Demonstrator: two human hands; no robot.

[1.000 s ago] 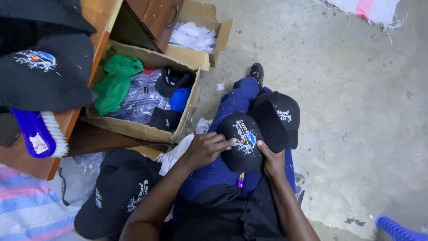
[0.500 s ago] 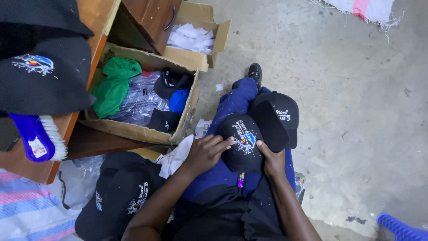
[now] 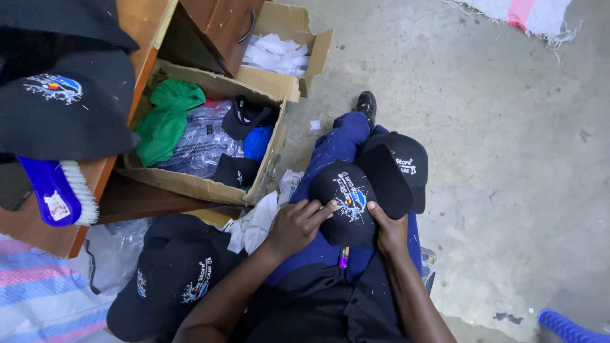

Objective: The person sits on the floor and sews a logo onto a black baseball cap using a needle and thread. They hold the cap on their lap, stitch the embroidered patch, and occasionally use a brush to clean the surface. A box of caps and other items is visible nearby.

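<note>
Almost nothing has shifted in the last second: the black cap [image 3: 351, 204] stays on my lap, at six o'clock from the cardboard box [image 3: 210, 184]. My right hand [image 3: 389, 230] keeps its grip closed on the cap's lower edge, while my left hand [image 3: 297, 223] still works narrow fingertips at the embroidered front, so the picking carries on.
</note>
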